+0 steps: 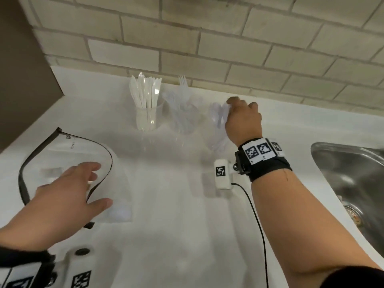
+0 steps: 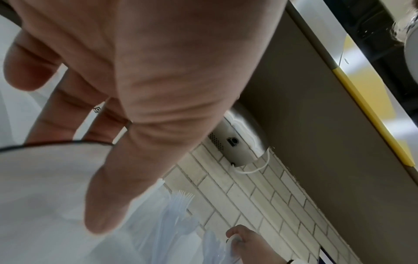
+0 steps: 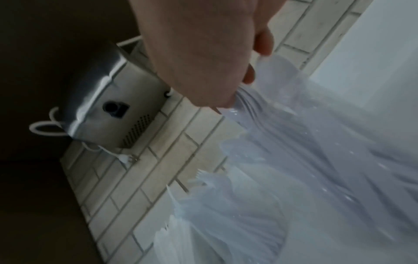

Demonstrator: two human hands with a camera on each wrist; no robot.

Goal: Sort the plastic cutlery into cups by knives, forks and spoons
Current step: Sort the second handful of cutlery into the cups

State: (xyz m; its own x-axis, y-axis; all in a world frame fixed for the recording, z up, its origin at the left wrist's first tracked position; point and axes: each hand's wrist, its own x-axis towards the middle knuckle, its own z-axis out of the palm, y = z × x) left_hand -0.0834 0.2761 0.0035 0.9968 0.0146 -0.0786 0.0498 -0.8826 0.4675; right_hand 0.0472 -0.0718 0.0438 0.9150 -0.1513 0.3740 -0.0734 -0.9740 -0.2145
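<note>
knives left, forks middle, spoons right.

Clear plastic cups; glossy metal sink; matt tile wall.

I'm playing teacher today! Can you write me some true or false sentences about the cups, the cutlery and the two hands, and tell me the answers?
1. The clear plastic cup of white knives stands left of the clear plastic cup of forks. True.
2. The right hand is reaching into the steel sink. False: it grips clear plastic spoons at the rightmost cup.
3. The left hand rests on a clear plastic bag with a black zip edge. True.
4. All three cups lie tipped over. False: they stand upright by the tiled wall.
</note>
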